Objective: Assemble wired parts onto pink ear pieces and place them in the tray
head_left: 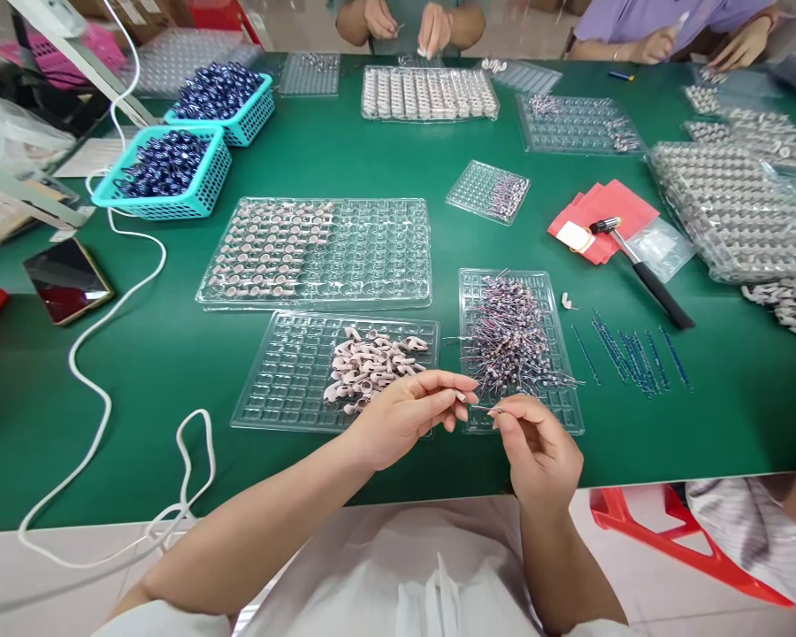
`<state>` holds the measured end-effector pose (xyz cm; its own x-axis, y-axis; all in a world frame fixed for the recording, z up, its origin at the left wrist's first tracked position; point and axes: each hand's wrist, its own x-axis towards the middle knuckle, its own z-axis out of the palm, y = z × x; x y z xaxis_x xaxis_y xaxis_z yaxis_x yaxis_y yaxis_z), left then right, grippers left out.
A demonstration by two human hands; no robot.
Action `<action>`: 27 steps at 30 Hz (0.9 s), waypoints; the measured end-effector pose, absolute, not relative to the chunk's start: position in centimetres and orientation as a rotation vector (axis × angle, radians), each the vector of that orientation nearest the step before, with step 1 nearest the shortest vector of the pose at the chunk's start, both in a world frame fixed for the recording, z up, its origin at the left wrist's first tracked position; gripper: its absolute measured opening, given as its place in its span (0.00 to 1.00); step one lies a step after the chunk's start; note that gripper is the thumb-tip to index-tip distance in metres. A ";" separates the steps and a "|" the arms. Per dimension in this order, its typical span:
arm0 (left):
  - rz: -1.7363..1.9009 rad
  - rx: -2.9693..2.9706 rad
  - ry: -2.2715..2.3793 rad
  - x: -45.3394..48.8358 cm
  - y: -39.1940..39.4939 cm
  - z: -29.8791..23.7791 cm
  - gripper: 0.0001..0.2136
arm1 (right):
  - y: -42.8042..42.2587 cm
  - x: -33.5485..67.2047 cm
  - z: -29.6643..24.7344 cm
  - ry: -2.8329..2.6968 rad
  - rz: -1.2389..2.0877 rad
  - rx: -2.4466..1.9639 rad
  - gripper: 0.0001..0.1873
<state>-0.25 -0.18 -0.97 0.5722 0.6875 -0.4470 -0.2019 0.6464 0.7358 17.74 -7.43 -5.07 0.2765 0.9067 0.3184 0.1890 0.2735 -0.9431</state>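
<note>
My left hand [415, 409] pinches a small pale earbud shell [460, 395] between thumb and fingers. Close beside it, my right hand [539, 447] is closed on a thin wired component [486, 408], its end pointing toward the shell. Whether the two parts touch I cannot tell. Behind my right hand, a clear tray [566, 411] bears a heap of wired components [510, 332]. Left of it, another clear tray [271, 380] carries a pile of pale shells [371, 367]. A larger clear tray [378, 252] beyond has shells set in rows on its left half.
Blue strips [637, 363], a single shell [567, 302] and a hammer [643, 270] on red sheets [590, 208] lie to the right. A phone [68, 279], white cable [99, 380] and turquoise baskets [199, 190] of dark blue pieces are at left. Two co-workers' hands [434, 31] work across the table.
</note>
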 end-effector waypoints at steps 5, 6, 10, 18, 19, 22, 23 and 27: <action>0.672 0.770 0.822 -0.3 -0.2 -1.6 0.08 | -7.2 17.7 -5.0 -1.210 0.659 -1.198 0.11; 0.683 0.759 0.810 -0.3 -0.2 -1.6 0.08 | -7.2 17.7 -5.0 -1.217 0.646 -1.195 0.11; 0.688 0.703 0.763 -0.1 -0.3 -1.5 0.09 | -7.1 17.7 -5.0 -1.254 0.588 -1.226 0.12; 0.668 0.675 0.726 0.1 -0.4 -1.3 0.09 | -7.1 17.6 -5.0 -1.310 0.531 -1.277 0.11; 0.667 0.681 0.734 0.1 -0.4 -1.3 0.09 | -7.1 17.6 -5.0 -1.316 0.527 -1.282 0.11; 0.663 0.686 0.755 0.1 -0.5 -1.4 0.09 | -7.1 17.6 -4.9 -1.332 0.522 -1.288 0.11; 0.662 0.685 0.753 0.1 -0.5 -1.4 0.09 | -7.0 17.6 -4.9 -1.336 0.521 -1.286 0.11; 0.666 0.673 0.726 0.1 -0.5 -1.4 0.09 | -7.0 17.6 -4.9 -1.342 0.523 -1.295 0.11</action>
